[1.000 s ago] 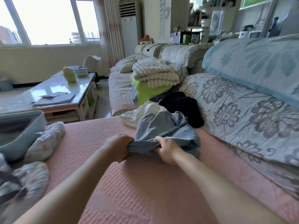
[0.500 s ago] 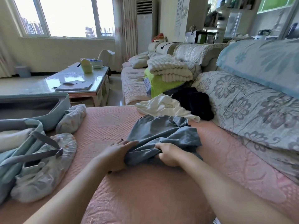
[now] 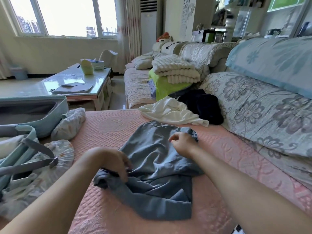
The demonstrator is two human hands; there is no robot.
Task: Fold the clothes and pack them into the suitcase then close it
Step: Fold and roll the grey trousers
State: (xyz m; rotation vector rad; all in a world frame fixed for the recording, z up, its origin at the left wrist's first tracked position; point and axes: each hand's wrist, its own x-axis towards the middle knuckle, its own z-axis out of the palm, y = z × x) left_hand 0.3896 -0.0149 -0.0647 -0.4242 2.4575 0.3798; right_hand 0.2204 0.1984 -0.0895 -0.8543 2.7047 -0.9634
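Observation:
A grey-blue garment (image 3: 157, 166) lies partly spread and wrinkled on the pink sofa cover (image 3: 108, 125). My left hand (image 3: 109, 161) grips a bunched fold at the garment's near left edge. My right hand (image 3: 182, 142) hovers over its far right corner with loosely curled fingers, and no fabric shows between them. A white garment (image 3: 170, 114) and a black one (image 3: 202, 105) lie crumpled behind it. The light-blue suitcase (image 3: 62, 107) stands open at the left, its nearer half crossed by grey straps (image 3: 38, 149).
Two patterned cloth bundles (image 3: 69, 122) lie beside the suitcase. Floral cushions (image 3: 253, 112) line the right side under a light-blue pillow (image 3: 273, 61). A stack of folded blankets (image 3: 175, 70) sits farther along the sofa. A glass-topped coffee table (image 3: 76, 81) stands at the left.
The grey-blue garment now lies closer to me and flatter. My right hand let go of the near edge and moved to the far right corner. My left hand shifted to the left edge.

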